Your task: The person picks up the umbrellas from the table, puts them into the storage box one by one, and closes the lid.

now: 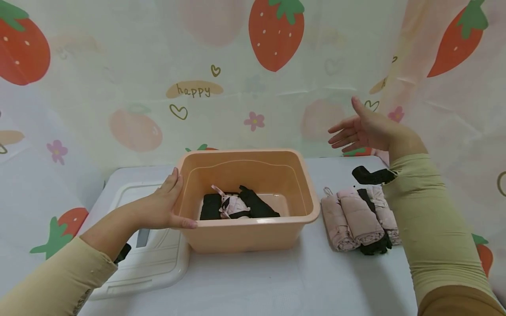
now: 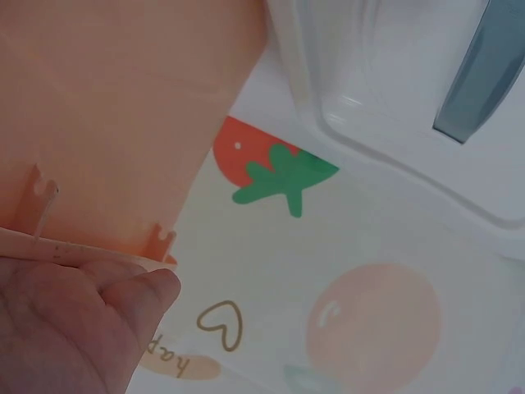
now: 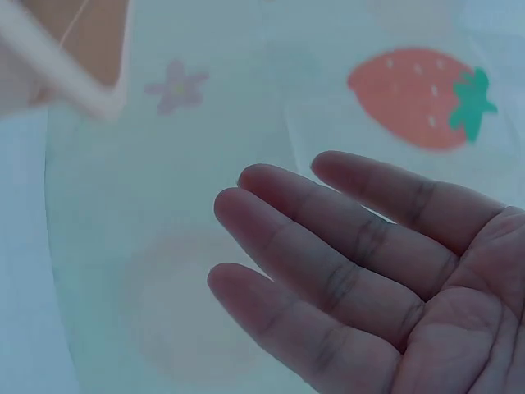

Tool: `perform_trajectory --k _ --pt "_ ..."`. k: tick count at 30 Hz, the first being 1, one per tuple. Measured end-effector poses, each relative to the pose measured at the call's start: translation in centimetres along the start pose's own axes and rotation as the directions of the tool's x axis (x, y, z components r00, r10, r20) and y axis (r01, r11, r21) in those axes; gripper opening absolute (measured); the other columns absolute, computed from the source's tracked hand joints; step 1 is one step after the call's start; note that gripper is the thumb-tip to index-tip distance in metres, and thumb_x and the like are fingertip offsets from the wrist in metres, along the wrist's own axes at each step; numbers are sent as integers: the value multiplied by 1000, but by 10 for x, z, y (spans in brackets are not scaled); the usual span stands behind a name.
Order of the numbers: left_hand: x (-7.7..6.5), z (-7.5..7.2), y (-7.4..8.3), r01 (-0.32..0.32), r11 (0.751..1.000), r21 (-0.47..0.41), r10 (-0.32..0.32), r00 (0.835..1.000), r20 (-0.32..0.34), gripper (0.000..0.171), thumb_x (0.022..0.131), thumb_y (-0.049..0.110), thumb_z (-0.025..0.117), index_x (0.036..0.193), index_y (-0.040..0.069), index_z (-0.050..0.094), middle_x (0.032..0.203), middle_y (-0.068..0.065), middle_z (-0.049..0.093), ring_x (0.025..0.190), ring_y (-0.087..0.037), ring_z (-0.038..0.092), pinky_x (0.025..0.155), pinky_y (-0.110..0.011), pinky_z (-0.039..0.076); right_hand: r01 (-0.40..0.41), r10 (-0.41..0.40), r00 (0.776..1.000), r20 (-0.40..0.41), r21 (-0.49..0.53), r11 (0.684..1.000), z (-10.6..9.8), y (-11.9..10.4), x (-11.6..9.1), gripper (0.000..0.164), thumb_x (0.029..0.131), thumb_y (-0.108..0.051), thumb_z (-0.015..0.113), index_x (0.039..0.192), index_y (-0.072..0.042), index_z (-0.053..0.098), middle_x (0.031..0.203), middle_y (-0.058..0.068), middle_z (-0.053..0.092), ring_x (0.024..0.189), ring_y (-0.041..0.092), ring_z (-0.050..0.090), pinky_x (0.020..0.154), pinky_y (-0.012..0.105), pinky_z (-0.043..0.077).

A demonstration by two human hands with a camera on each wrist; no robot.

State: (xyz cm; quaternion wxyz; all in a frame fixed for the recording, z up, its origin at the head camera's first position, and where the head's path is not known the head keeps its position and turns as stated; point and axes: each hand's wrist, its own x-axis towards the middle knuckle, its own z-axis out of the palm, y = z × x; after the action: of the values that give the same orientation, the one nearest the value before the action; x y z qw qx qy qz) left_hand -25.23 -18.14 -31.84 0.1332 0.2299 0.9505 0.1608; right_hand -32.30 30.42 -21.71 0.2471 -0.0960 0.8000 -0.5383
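A peach-coloured plastic bin (image 1: pixel 245 237) stands on the white table. Inside it lie a black folded bundle (image 1: pixel 211 206), a pink and black bundle (image 1: pixel 234 205) and a black cloth piece (image 1: pixel 258 204). My left hand (image 1: pixel 160 206) rests against the bin's left side, its thumb along the front rim and its fingers straight on the left edge. Raised in the air to the right of the bin, my right hand (image 1: pixel 365 129) is empty, fingers extended and slightly spread, also plain in the right wrist view. Below it are pink rolled garments (image 1: pixel 360 215) with black pieces among them.
A white lid (image 1: pixel 158 259) with a grey handle (image 1: pixel 143 238) lies on the table left of the bin, partly under my left arm. A small black item (image 1: pixel 369 175) is behind the rolls. A strawberry-print sheet (image 1: pixel 245 87) hangs behind the table (image 1: pixel 276 281).
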Motion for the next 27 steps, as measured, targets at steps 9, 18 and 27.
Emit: perform_trajectory --k 9,18,27 --pt "3 1 -2 8 1000 15 -8 1000 -2 135 60 73 64 142 -7 -9 148 -22 -19 136 -40 -7 105 -57 14 -44 45 997 -58 12 999 -34 54 -33 78 87 -67 11 119 -12 57 112 6 63 104 20 60 90 36 47" --pt "1 0 -2 17 1000 12 -17 1000 1 136 60 73 64 142 -6 -10 148 -22 -20 136 -40 -8 105 -57 13 -87 91 993 -80 51 995 -50 99 -55 66 91 -61 12 113 -18 57 109 3 64 100 16 61 86 32 49" --pt "3 1 -2 24 1000 2 -24 1000 -1 136 59 73 65 142 -5 -10 148 -20 -20 137 -39 -8 105 -57 13 -166 158 972 -173 -31 986 -54 154 -70 85 93 -59 10 137 12 24 120 14 57 103 14 59 87 35 48"
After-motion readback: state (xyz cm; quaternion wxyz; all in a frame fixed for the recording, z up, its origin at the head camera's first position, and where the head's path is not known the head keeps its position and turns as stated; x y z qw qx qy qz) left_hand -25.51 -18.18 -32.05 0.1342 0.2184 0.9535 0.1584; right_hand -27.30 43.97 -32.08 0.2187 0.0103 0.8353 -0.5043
